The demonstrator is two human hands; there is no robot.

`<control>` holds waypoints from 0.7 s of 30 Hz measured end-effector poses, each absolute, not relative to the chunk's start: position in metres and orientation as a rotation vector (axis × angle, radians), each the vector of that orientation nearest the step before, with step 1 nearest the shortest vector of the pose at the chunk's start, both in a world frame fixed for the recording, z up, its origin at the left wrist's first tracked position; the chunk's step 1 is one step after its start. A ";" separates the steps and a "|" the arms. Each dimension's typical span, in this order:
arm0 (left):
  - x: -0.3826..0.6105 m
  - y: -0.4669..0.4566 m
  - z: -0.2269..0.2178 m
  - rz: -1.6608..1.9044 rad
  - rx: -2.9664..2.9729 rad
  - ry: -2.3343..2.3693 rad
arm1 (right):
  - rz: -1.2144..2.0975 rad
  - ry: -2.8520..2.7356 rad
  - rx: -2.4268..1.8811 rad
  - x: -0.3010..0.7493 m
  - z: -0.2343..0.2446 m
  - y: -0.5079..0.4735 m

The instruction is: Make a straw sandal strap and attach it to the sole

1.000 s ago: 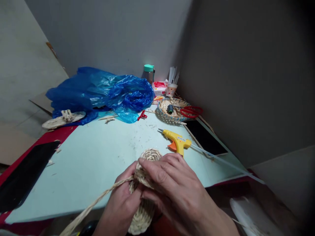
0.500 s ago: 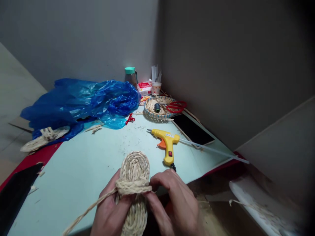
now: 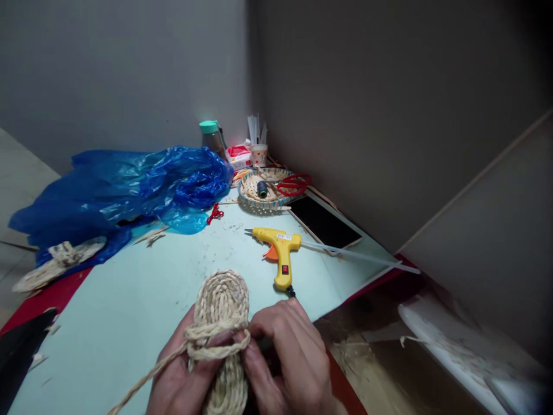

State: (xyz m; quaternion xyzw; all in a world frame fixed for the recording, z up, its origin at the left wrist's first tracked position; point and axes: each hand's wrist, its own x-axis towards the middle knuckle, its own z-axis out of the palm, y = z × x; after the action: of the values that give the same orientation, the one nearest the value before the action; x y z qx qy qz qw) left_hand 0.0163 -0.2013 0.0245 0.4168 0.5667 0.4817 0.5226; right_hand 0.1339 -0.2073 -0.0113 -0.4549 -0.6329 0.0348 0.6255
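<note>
A small woven straw slipper (image 3: 222,297) stands toe-up in front of me, with twisted straw cord (image 3: 216,350) running across its middle as a strap. My left hand (image 3: 181,369) is closed round the slipper's left side, thumb over the front below the strap. A loose length of the cord trails from there to the lower left. At the strap's right end, the fingers of my right hand (image 3: 289,351) are bent and pinch the cord against the slipper's edge. The lower strand stands a little off the one above. My right fingertips are partly hidden.
On the pale table (image 3: 129,311) lies a yellow glue gun (image 3: 280,253) with a long glue stick. Behind it are a tablet (image 3: 326,222) and a woven basket (image 3: 263,204) holding thread and red-handled scissors (image 3: 294,184). A blue plastic bag (image 3: 129,178) and another straw slipper (image 3: 60,262) are left.
The lower cord strand has parted from the strand above, leaving a gap in the strap. Both hands keep their hold on the slipper. The view has turned slightly right.
</note>
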 end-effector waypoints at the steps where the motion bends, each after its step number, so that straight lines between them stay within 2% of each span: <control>1: 0.016 -0.201 0.024 1.160 0.979 1.346 | 0.101 -1.458 -1.060 0.136 -0.009 -0.207; 8: 0.010 -0.195 0.025 1.025 0.821 1.229 | 0.300 -1.631 -1.096 0.152 0.003 -0.210; 13: 0.014 -0.197 0.027 1.096 0.620 1.205 | 0.400 -1.526 -1.103 0.148 -0.004 -0.211; 18: 0.014 -0.197 0.029 1.149 0.660 1.239 | 0.384 -1.666 -1.027 0.148 0.001 -0.202; 21: 0.012 -0.196 0.028 1.163 0.679 1.237 | 0.490 -1.689 -0.972 0.148 0.005 -0.196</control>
State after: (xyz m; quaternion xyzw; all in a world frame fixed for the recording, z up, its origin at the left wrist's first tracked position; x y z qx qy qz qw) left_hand 0.0122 -0.1962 0.0283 0.2942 0.5358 0.5037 0.6105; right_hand 0.1484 -0.1960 0.0049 -0.4083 -0.7096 0.2057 0.5362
